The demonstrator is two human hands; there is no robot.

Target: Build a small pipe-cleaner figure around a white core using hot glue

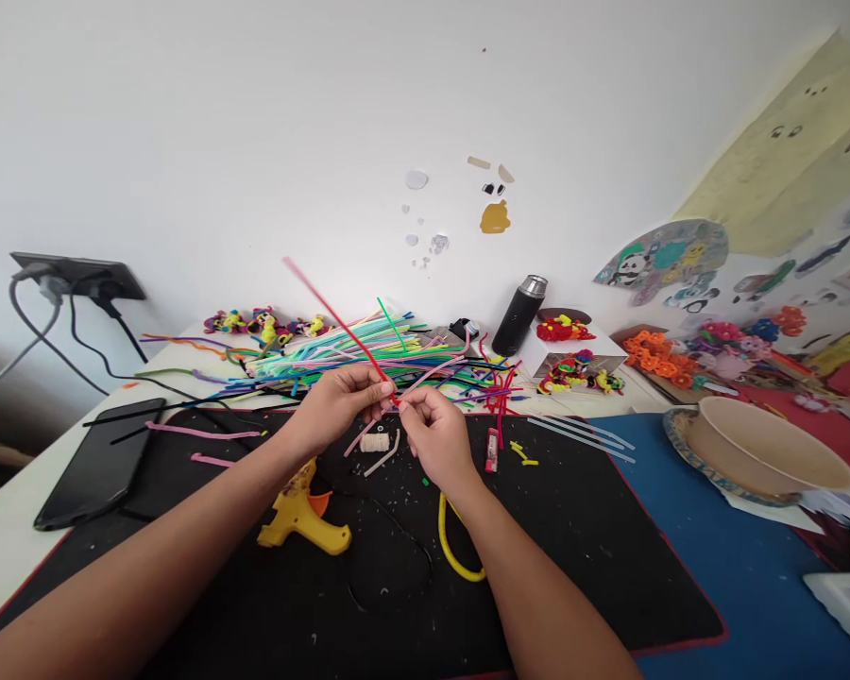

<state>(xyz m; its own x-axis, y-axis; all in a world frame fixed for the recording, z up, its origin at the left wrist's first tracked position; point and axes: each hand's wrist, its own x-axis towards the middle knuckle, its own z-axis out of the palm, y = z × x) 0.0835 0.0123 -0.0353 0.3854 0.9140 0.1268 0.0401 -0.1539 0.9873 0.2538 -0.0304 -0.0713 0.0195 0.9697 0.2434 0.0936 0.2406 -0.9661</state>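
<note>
Both my hands meet above the black mat (552, 567), pinching a red pipe cleaner (347, 331). My left hand (344, 404) grips it with thumb and fingertips, and its long free part slants up to the left. Right beside it, my right hand (435, 433) closes on the lower end, which the fingers mostly hide. Behind the hands lies a heap of colourful pipe cleaners (340, 351). Below my left hand is a yellow glue gun (304, 519). A spool of cream string (375, 442) sits under the hands, and a yellow pipe cleaner loop (450, 548) curves by my right wrist.
A smartphone (99, 463) lies at the left. Clear glue sticks (581, 436) and a small red packet (492, 450) rest on the mat. At the back stands a black flask (519, 316); a beige bowl (772, 444) is on the right. Cords run from the wall socket (77, 274).
</note>
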